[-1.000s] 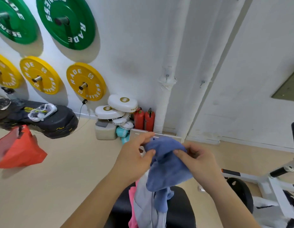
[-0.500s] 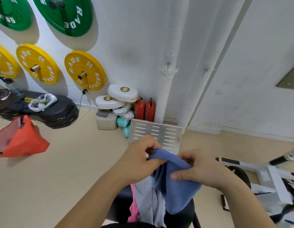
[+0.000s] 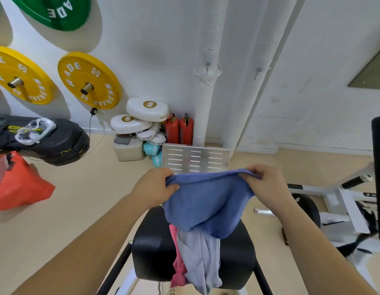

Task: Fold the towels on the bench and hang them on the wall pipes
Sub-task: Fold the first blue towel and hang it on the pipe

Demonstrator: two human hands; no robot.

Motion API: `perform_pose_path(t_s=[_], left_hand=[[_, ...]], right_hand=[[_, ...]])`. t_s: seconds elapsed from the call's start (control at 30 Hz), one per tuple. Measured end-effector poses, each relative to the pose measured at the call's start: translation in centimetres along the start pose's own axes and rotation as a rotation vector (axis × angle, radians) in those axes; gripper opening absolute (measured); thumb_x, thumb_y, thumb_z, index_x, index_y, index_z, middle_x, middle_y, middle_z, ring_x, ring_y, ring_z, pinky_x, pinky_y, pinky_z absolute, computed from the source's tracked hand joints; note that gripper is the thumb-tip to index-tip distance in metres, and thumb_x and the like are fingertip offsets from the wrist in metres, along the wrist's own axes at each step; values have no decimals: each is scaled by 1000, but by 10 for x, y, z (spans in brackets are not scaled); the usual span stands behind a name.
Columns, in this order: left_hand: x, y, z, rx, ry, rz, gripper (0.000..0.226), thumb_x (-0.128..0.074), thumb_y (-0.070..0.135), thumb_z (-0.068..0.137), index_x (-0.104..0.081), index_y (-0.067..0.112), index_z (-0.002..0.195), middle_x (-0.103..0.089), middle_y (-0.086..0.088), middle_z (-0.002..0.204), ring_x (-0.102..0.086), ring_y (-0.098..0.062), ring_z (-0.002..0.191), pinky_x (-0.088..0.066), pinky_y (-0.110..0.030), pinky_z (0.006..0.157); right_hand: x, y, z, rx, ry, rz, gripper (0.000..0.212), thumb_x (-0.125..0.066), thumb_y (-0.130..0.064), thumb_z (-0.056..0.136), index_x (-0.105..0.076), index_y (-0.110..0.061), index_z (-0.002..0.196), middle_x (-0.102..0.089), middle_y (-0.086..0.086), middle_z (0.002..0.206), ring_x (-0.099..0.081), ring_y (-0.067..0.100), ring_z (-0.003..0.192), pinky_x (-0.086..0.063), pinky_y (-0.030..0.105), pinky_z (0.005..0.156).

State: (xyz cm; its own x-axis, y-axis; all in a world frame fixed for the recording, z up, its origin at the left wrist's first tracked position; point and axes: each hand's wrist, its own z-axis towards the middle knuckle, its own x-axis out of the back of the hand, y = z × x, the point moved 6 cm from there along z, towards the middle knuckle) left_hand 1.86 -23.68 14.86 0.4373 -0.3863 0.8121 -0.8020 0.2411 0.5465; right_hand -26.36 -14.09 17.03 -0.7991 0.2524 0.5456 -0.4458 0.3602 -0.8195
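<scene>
Towel (image 3: 206, 201) above bench (image 3: 150, 248); pipes (image 3: 206, 92) behind; wt plates (image 3: 89, 80) far left.

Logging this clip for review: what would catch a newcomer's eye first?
A blue towel stretched between the left hand and right hand fills the centre, above a black bench with a grey towel and a pink towel draped on it. Yellow weight plates and a green weight plate hang on the wall at upper left; white pipes rise behind.
</scene>
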Motion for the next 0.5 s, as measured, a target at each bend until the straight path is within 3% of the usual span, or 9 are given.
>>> perform_pose_path(t_s=[0.07,0.13,0.27,0.4,0.5], left_hand=[[20,1,18,1,101,-16,41,-68,24,90,-41,20,60,-44,-1,62,-45,-23,62,-36,-35,60],[49,15,26,-42,211,-148,33,-65,19,93,-47,18,65,-45,0,65,-42,-16,60,-37,-32,59],[101,42,19,-166,323,-452,21,-62,11,94,-62,23,77,-56,9,64,-47,-4,58,-42,-13,57],[115,41,0,-185,319,-613,14,-72,15,90,-71,29,87,-71,11,79,-62,0,68,-53,-14,63],[102,24,-16,-94,269,-661,19,-80,15,84,-72,32,86,-73,14,78,-64,4,66,-51,-11,61]], right_hand=[[11,-32,16,63,91,11,16,-66,-20,92,-77,-20,80,-74,6,77,-64,18,74,-49,32,67],[30,-70,22,141,195,58,14,-67,-22,92,-78,-23,84,-75,-3,78,-67,15,77,-52,32,70],[63,-117,0,224,382,222,12,-72,-26,91,-75,-23,80,-69,-13,66,-58,-1,62,-47,22,63],[59,-113,-30,166,350,227,18,-71,-27,93,-73,-19,78,-63,-11,60,-54,-1,52,-40,24,54],[47,-83,-47,152,258,164,17,-70,-17,94,-76,-22,79,-70,-9,65,-60,2,57,-46,28,60]])
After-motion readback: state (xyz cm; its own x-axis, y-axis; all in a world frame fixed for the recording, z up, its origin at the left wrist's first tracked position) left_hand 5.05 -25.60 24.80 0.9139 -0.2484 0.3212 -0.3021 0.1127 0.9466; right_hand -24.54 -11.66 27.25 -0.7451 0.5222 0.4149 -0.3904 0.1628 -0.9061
